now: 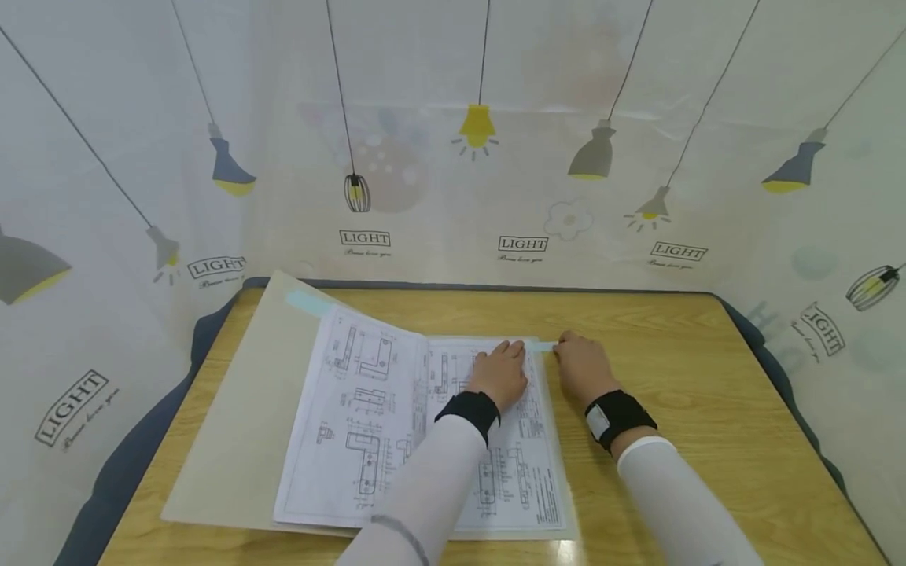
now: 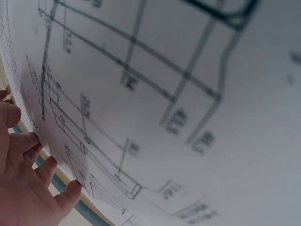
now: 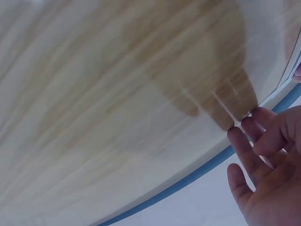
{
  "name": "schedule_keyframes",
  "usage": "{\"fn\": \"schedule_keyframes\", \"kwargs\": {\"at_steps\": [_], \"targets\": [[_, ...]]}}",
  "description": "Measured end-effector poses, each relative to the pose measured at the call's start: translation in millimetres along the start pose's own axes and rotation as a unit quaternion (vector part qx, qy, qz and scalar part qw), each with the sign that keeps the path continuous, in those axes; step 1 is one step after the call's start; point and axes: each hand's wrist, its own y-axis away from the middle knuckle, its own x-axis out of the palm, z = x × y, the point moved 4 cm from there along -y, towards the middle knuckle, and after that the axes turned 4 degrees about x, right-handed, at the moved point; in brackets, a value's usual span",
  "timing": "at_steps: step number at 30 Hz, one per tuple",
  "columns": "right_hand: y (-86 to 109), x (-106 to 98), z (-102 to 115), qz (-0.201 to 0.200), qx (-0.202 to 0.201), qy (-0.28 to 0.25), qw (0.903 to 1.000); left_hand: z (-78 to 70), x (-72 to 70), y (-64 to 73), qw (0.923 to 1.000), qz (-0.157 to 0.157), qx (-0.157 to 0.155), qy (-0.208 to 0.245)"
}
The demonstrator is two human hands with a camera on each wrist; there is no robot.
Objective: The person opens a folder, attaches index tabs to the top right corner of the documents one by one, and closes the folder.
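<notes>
An open pale folder (image 1: 233, 424) lies on the table, with sheets of technical drawings (image 1: 368, 424) in it. My left hand (image 1: 501, 376) rests on the right-hand drawing sheet near its top, fingers spread and nearly straight. In the left wrist view, the left hand (image 2: 33, 183) touches the printed paper. Just beyond the folder's upper right edge, my right hand (image 1: 586, 365) pinches the end of a light blue strip (image 1: 541, 346) between thumb and fingers. The right wrist view has the right hand (image 3: 273, 160) low over the tabletop, where the strip cannot be made out.
A second light blue strip (image 1: 307, 303) lies on the folder's left cover near the top. The wooden table (image 1: 679, 346) has a dark edge, and a pale curtain (image 1: 453, 204) printed with lamps stands around its back and sides.
</notes>
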Motion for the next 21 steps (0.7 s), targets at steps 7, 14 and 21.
{"fn": "schedule_keyframes", "kwargs": {"at_steps": [7, 14, 21], "targets": [[0.4, -2.9, -1.7, -0.002, 0.004, -0.033, 0.9995, 4.6, -1.4, -1.1, 0.9998, -0.009, 0.012, 0.016], [-3.6, -0.1, -3.7, 0.015, 0.011, -0.032, 0.9993, 23.7, -19.0, 22.1, 0.9977, -0.003, -0.011, 0.067], [-5.5, -7.3, -4.3, 0.034, 0.004, -0.045, 0.9984, 48.7, -34.2, 75.6, 0.9914, -0.046, -0.056, 0.109]]}}
